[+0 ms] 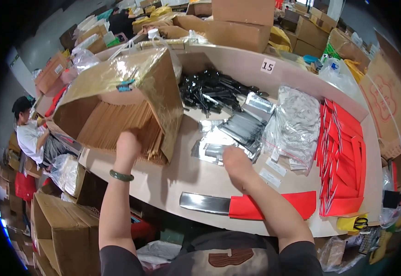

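My left hand [128, 146] reaches into the open side of a cardboard box [175, 108], at the right part of a long row of brown paper-like sheets or sleeves [113, 122]. Its fingertips are blurred and partly hidden against them. My right hand [237, 162] is closed, knuckles up, over the shiny silver packets [212, 140]; whatever is between its fingers is hidden. Beneath my right forearm lies a long flat silver piece [204, 203], its right part inside a red sleeve [251, 208].
Black slender plastic-looking pieces [214, 87] are heaped behind the packets. A clear bag of white-grey packets [297, 124] lies to their right, beside stacked red sleeves [343, 161]. A raised rim [237, 55] borders the table. Another person [28, 131] sits at far left.
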The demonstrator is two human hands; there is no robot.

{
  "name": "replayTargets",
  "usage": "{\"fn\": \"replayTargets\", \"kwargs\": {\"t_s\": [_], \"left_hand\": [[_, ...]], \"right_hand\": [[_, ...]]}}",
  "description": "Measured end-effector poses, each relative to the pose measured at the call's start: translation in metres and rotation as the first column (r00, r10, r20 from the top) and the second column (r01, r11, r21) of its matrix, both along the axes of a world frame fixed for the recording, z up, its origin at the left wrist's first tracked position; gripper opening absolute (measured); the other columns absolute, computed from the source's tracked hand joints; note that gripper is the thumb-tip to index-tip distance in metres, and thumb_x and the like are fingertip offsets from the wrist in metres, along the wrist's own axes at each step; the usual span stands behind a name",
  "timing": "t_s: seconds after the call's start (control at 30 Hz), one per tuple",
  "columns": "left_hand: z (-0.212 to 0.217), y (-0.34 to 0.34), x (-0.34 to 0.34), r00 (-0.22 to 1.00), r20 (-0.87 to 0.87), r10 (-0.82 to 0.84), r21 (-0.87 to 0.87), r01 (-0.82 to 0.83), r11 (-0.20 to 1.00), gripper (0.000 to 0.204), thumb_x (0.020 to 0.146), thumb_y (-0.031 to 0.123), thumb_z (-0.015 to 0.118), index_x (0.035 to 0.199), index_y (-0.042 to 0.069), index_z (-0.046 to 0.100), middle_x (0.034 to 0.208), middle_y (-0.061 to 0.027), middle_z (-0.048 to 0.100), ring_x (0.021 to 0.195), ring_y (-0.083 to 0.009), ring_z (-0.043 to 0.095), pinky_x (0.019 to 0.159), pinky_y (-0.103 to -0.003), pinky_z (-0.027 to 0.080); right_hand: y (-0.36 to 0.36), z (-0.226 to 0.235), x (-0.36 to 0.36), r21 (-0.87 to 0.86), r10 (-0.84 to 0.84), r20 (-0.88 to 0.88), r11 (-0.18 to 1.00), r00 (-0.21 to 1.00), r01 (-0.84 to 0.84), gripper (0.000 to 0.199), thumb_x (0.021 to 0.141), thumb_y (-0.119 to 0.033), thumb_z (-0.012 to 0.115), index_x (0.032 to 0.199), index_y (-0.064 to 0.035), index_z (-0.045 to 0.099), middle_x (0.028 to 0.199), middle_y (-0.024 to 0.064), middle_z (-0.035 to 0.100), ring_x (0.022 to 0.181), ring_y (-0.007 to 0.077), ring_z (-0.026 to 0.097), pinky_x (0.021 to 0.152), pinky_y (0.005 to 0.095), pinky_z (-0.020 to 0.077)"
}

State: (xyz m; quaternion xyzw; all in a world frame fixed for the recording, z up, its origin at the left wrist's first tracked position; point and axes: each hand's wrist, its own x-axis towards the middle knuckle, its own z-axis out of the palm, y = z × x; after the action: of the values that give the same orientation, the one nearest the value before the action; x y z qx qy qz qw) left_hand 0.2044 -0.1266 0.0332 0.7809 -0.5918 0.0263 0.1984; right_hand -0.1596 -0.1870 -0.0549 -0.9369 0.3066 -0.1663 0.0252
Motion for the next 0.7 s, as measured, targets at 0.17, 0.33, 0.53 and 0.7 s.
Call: {"fn": "replayTargets", "kwargs": {"t_s": [0.17, 0.33, 0.53, 0.7], "left_hand": [[0.025, 0.016, 0.007, 0.992, 0.083, 0.092, -0.32, -0.061, 0.946, 0.017, 0.086, 0.006, 0.058, 0.101, -0.001, 0.063, 0.092, -0.0205, 0.067, 0.082, -0.0388, 0.065, 0.072, -0.042, 0.051], [-0.033, 0.112, -0.045, 0.708, -0.706, -0.004, -0.405, -0.399, 0.823, 0.019, 0.104, 0.015, 0.051, 0.089, 0.004, 0.058, 0.071, 0.0052, 0.045, 0.065, -0.0057, 0.038, 0.059, -0.021, 0.031], [-0.071, 0.16, -0.08, 0.483, -0.863, -0.145, -0.068, 0.173, 0.982, 0.016, 0.097, 0.012, 0.061, 0.093, -0.001, 0.067, 0.08, 0.0047, 0.06, 0.073, -0.0048, 0.048, 0.065, -0.02, 0.038], [-0.043, 0.149, -0.098, 0.617, -0.785, 0.06, 0.299, 0.292, 0.909, 0.008, 0.09, 0.007, 0.068, 0.091, -0.001, 0.067, 0.084, -0.0024, 0.064, 0.084, -0.0088, 0.059, 0.072, -0.026, 0.047]], "right_hand": [[0.012, 0.052, -0.013, -0.048, -0.135, 0.285, 0.987, 0.949, 0.155, 0.019, 0.077, -0.009, 0.064, 0.096, -0.0022, 0.064, 0.088, 0.0133, 0.063, 0.084, 0.0304, 0.064, 0.074, 0.0405, 0.0516], [0.091, 0.026, 0.006, 0.628, -0.332, 0.401, 0.778, 0.854, 0.008, 0.014, 0.087, -0.017, 0.068, 0.088, -0.0035, 0.067, 0.083, 0.0132, 0.068, 0.076, 0.0293, 0.065, 0.069, 0.0384, 0.0499], [0.123, 0.02, -0.019, 0.172, 0.018, 0.293, 0.983, 0.956, -0.071, 0.026, 0.079, -0.021, 0.074, 0.094, -0.0052, 0.059, 0.116, 0.0137, 0.06, 0.107, 0.0343, 0.056, 0.086, 0.0474, 0.045], [0.131, 0.035, -0.078, 0.367, 0.065, 0.089, 0.926, 0.994, -0.093, 0.037, 0.074, -0.025, 0.08, 0.093, -0.0013, 0.059, 0.129, 0.0214, 0.055, 0.116, 0.0404, 0.053, 0.096, 0.048, 0.045]]}}
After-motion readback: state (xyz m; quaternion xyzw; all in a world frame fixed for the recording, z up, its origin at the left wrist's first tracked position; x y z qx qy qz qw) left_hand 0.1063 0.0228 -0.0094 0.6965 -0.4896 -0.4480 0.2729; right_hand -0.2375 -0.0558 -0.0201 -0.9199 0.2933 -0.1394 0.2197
